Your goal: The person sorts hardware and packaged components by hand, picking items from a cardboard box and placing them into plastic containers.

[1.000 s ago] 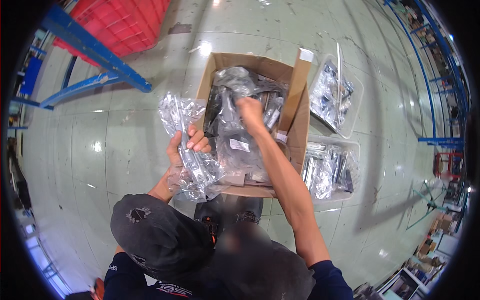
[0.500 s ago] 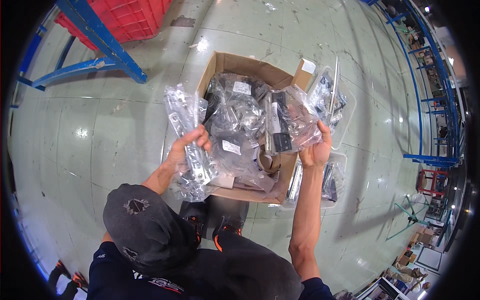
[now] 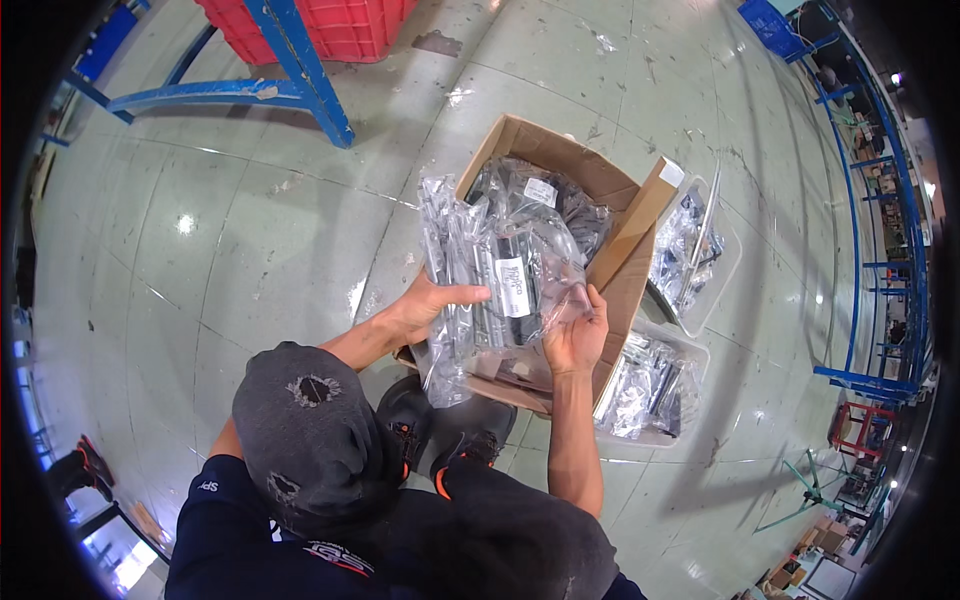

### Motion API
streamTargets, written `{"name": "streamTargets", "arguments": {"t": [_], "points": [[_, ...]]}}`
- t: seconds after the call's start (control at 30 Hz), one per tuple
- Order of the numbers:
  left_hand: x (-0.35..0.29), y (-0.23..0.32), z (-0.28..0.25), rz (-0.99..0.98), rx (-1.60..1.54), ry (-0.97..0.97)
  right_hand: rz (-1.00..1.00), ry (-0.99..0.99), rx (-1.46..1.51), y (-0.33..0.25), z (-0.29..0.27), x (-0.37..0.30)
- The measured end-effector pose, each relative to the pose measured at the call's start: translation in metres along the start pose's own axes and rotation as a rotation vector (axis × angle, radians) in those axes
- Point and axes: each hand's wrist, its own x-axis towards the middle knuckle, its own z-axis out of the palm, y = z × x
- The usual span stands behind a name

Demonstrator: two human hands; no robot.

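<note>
My left hand (image 3: 428,303) is closed on clear plastic bags of long metal strips (image 3: 448,235), above the left side of an open cardboard box (image 3: 545,142). Its thumb stretches across to a clear bag holding a long dark part (image 3: 530,262) with a white label. The right edge of that labelled bag is pinched in my right hand (image 3: 576,335), over the box. Both bags overlap side by side. More bagged parts (image 3: 585,215) fill the box beneath, partly hidden by what I hold. A narrow cardboard piece (image 3: 635,220) slants along the box's right side.
Two translucent plastic bins, a far one (image 3: 722,262) and a near one (image 3: 690,420), stand right of the box with bagged parts inside. A blue metal frame (image 3: 305,80) and red crate (image 3: 330,30) are at the upper left. Blue shelving (image 3: 870,250) lines the right.
My hands have come together, bringing the labelled bag left against the bagged metal strips. The labelled bag is turned differently. The whole view has shifted, so the box appears further right.
</note>
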Motion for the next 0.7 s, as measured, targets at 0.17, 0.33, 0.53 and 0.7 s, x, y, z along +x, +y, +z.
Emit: {"name": "streamTargets", "arguments": {"t": [0.17, 0.33, 0.53, 0.7], "points": [[0.005, -0.007, 0.005, -0.013, 0.065, 0.004, 0.075, -0.047, 0.104, 0.001, -0.076, -0.015], [0.001, -0.013, -0.005, -0.09, 0.236, 0.147, 0.326, 0.337, -0.526, 0.047, -0.003, -0.03], [0.008, -0.015, 0.006, -0.2, 0.263, 0.132, 0.323, 0.369, -0.387, 0.028, -0.013, -0.048], [0.001, -0.007, 0.01, -0.203, 0.293, 0.088, 0.245, 0.403, -0.656, 0.018, -0.007, -0.06]]}}
